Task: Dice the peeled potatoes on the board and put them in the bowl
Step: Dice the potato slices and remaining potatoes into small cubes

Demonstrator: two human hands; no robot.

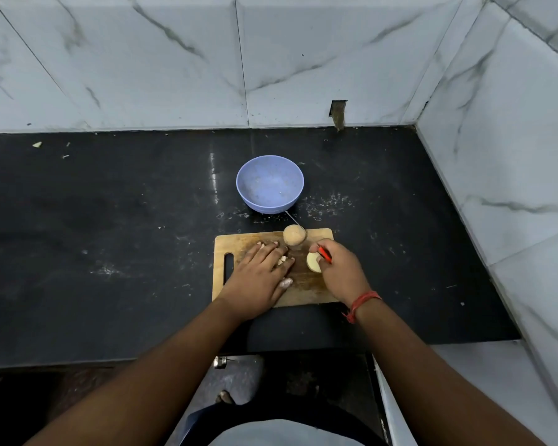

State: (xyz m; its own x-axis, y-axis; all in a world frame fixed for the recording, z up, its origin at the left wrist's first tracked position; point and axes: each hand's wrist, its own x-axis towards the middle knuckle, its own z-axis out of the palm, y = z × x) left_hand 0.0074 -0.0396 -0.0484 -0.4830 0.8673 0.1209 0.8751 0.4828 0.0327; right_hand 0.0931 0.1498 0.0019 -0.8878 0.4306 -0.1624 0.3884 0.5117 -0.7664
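A wooden cutting board (306,291) lies on the black counter. My left hand (258,275) rests flat on the board, its fingers over small pale potato pieces (282,260). My right hand (339,268) grips a red-handled knife (325,255); its thin blade runs up and left past a whole peeled potato (293,235) at the board's far edge. A cut potato half (313,262) lies just left of my right hand. A light blue bowl (269,183) stands beyond the board and looks empty.
The black counter (110,236) stretches wide to the left, with scattered crumbs near the bowl. Marble-tiled walls close the back and the right side (496,156). The counter's front edge runs below the board.
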